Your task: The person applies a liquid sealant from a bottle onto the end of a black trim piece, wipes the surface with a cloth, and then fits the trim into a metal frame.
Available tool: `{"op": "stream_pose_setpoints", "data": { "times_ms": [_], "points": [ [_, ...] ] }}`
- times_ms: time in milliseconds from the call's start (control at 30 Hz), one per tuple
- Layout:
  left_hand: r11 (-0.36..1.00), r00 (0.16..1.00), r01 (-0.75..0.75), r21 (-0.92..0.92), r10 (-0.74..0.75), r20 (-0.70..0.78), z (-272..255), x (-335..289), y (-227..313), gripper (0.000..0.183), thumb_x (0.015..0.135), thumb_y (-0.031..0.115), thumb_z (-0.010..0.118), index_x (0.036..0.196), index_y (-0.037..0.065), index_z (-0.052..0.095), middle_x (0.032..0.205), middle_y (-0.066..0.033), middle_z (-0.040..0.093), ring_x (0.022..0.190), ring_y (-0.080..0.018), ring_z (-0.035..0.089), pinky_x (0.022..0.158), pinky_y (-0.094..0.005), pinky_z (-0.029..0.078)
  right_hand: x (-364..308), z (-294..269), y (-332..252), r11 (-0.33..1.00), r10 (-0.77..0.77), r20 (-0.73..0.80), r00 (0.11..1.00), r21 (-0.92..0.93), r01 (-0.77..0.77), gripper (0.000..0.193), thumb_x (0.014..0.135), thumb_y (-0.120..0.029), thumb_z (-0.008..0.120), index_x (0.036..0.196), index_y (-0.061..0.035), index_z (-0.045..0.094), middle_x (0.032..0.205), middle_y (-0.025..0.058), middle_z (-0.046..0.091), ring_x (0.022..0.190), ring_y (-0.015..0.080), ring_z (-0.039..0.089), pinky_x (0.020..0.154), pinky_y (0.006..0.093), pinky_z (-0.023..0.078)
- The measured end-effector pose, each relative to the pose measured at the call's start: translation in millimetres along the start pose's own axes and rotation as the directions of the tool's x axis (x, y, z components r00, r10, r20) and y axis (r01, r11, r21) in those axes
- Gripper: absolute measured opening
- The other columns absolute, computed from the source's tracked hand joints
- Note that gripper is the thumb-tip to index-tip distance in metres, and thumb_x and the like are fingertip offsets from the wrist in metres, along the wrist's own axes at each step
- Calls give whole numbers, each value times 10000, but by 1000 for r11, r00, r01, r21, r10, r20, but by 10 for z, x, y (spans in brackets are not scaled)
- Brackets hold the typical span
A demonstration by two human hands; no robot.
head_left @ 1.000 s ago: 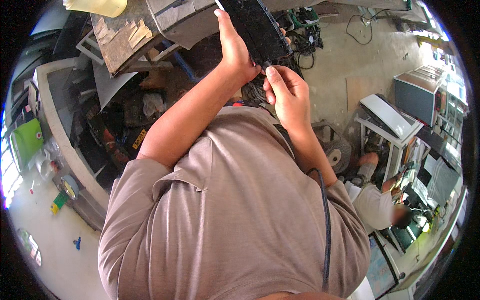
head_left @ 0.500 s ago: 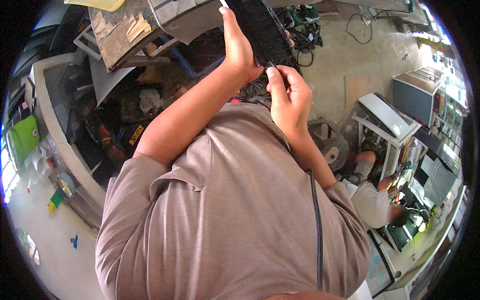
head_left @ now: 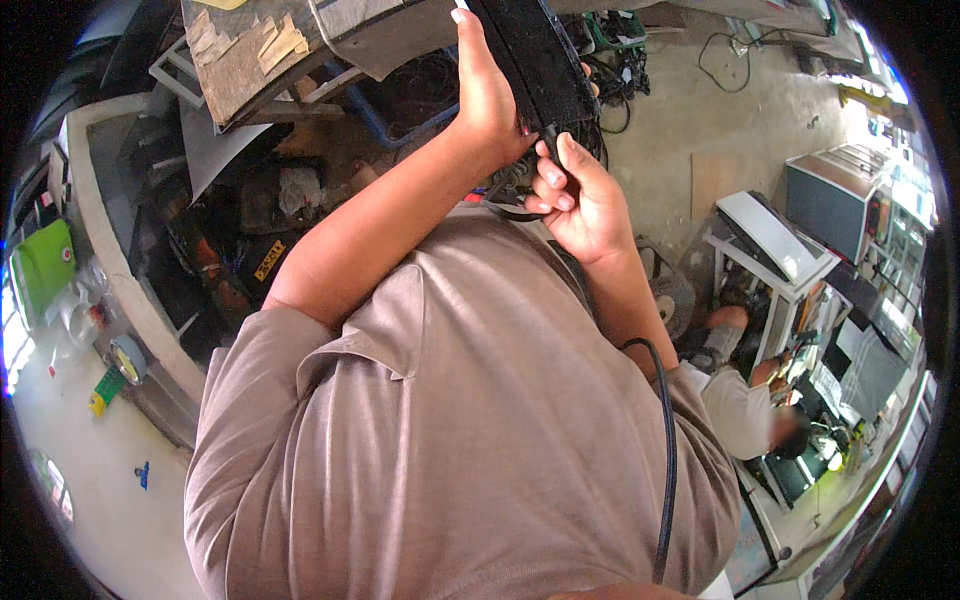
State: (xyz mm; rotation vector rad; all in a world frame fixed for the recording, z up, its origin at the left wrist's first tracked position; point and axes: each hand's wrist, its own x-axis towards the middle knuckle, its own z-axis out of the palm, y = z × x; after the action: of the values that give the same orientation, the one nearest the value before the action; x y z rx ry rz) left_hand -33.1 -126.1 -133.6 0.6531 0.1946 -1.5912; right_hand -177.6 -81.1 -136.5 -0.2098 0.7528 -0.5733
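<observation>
At the top centre a long flat black device (head_left: 535, 65) is tilted, its lower end toward me. My left hand (head_left: 488, 100) is wrapped around it, thumb along its left side and fingertips showing past its right edge. Just below that end, my right hand (head_left: 592, 205) is closed with thumb and fingers on a small black plug-like piece (head_left: 552, 143). The piece meets the device's lower corner; whether it sits inside cannot be made out. A black cable (head_left: 668, 450) runs down over my shirt on the right.
A worn wooden table (head_left: 250, 70) stands at the upper left. Below it lies dark clutter with cables. A fan (head_left: 672, 300) stands on the floor at right. Another person (head_left: 740, 410) works at a cluttered bench. A tape roll (head_left: 128, 358) lies on the left ledge.
Both hands and the device have shifted slightly right. My right hand has turned, so its curled fingers now show beneath the thumb. The cable over my shirt has swung right and bows out.
</observation>
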Motion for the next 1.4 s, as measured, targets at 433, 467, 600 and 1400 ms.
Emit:
{"op": "stream_pose_setpoints", "data": {
  "times_ms": [433,467,600,1400],
  "points": [
    [998,995,51,32,-53,80,-27,17,9,985,789,896,200,1055,20,564,849,-201,635,757,-344,645,690,-468,540,4,24,207,613,-655,-1,755,-585,531,143,891,-87,701,975,26,680,808,52,652,645,84,563,587,218,443],
    [998,995,48,40,-51,84,-29,20,3,986,788,896,200,1056,21,566,849,-197,637,749,-340,645,683,-464,541,3,15,217,614,-653,-6,757,-589,525,143,891,-87,701,975,26,680,808,52,652,645,84,563,587,218,443],
    [998,996,51,34,-53,73,-51,-1,-14,981,794,891,195,1049,22,573,847,-192,640,737,-335,646,679,-456,544,-32,88,185,933,-356,-156,921,-109,342,144,891,-99,705,951,28,670,806,53,650,624,86,560,562,221,443],
    [998,999,-41,-47,42,20,-151,79,-83,715,899,731,385,1080,78,613,893,-119,659,757,-284,647,680,-406,553,-48,103,115,803,-462,-148,874,-488,342,182,876,-125,723,885,36,637,807,87,652,629,144,589,593,261,468]
  ]
}}
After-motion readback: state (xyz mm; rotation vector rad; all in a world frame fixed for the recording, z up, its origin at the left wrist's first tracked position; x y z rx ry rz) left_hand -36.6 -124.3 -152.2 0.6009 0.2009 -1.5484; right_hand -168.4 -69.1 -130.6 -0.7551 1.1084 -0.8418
